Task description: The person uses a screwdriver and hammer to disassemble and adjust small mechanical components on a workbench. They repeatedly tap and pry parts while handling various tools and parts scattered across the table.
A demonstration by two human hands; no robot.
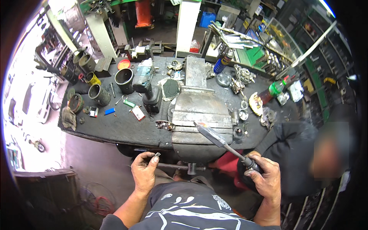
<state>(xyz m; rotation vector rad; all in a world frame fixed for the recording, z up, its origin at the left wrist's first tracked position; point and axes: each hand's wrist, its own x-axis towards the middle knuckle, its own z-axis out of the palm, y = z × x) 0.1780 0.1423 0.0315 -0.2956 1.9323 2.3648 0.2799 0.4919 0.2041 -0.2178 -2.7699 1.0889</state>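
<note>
My right hand [263,173] is closed around the black handle of a long tool with a thin shaft and a broad, pointed grey head [210,135]. That head slants up to the left, over the front of a large bench vise [201,107]. My left hand [143,170] is in front of the bench, pinching a small grey metal piece [157,154] between thumb and finger; its exact kind is too small to tell. At the left end of the vise jaws sits a small round brownish metal part [164,125]. The vise's handle bar [174,166] runs below the jaws.
A cordless impact driver [145,82] stands left of the vise, near metal cylinders [124,78] and a small white-and-red box [137,112]. A blue spray can [223,63], a drink bottle [270,93] and alternator parts [244,74] lie right. A person in dark clothing [291,153] is close on the right.
</note>
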